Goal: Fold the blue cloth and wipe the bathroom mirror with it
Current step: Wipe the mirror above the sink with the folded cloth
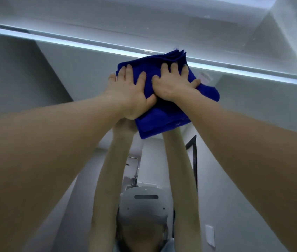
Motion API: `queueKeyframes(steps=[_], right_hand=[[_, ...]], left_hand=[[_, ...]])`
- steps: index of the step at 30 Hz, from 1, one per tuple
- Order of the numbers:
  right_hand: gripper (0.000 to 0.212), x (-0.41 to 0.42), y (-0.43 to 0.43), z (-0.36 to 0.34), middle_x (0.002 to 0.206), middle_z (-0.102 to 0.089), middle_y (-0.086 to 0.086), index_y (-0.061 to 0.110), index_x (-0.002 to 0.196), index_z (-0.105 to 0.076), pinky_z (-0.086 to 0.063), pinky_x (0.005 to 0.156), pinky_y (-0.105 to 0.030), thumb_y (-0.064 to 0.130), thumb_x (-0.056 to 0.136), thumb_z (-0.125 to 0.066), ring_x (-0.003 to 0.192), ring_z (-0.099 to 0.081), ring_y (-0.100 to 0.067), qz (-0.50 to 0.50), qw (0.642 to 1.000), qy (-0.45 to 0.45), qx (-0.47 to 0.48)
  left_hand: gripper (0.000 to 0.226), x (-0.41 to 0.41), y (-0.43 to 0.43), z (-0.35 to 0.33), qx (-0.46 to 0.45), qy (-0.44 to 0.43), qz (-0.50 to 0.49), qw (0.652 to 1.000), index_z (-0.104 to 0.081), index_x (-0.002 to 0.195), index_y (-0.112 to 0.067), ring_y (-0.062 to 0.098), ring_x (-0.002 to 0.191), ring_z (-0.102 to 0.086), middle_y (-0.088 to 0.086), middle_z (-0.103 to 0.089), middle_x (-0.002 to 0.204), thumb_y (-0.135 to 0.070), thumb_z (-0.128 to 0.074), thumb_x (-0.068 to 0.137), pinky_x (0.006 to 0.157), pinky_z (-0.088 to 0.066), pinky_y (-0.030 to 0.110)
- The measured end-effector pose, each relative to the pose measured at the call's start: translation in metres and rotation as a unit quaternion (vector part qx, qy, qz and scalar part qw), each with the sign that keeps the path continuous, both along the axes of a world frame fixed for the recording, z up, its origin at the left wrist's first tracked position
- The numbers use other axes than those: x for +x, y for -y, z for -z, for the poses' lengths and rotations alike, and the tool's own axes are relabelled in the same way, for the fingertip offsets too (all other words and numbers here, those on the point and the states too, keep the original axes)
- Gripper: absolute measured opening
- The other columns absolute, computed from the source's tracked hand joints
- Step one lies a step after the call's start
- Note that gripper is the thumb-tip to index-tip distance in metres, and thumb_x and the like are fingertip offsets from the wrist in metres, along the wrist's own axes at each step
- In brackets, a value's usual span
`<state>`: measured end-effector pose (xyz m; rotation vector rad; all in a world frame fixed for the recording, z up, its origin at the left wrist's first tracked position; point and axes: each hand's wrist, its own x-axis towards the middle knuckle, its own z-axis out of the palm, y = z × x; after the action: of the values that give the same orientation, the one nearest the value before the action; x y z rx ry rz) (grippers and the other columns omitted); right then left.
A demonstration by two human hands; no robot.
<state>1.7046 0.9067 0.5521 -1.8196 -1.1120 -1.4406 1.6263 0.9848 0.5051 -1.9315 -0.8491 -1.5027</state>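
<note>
Head view: the left hand (127, 93) lies flat, fingers spread wide, on the folded blue cloth (162, 122), which is pressed against the mirror (62, 70) under its lit top edge (89, 44). The right hand (174, 84) presses likewise, just beside it.

Reflected: grey headset (145, 202) w/ black slot, black frame (195, 160) right, white wall plate (210, 235).

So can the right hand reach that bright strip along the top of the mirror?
Probably yes: the right hand presses the blue cloth just below the bright strip, with nothing between.
</note>
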Motion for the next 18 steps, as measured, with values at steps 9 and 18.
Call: queueKeyframes(steps=[9, 18], right_hand=[[0.056, -0.082, -0.086, 0.032, 0.157, -0.002, -0.003, 0.021, 0.148, -0.008, 0.003, 0.106, -0.066, 0.036, 0.096, -0.021, 0.144, 0.008, -0.030, -0.019, 0.992, 0.108, -0.070], [0.054, -0.171, -0.171, 0.110, 0.157, -0.004, -0.004, 0.020, 0.148, -0.010, 0.005, 0.106, -0.066, 0.034, 0.097, -0.021, 0.144, 0.007, -0.030, -0.057, 0.965, 0.207, -0.153]], left_hand=[[0.076, -0.080, -0.076, 0.050, -0.070, 0.055, -0.041, 0.995, 0.006, 0.148, -0.017, 0.033, 0.143, 0.001, 0.021, 0.005, 0.154, -0.062, -0.011, 0.090, 0.115, -0.004, 0.046], [0.075, -0.159, -0.143, 0.143, -0.179, 0.122, -0.066, 0.974, 0.005, 0.147, -0.012, 0.036, 0.142, -0.002, 0.025, 0.002, 0.153, -0.055, -0.016, 0.091, 0.114, -0.006, 0.046]])
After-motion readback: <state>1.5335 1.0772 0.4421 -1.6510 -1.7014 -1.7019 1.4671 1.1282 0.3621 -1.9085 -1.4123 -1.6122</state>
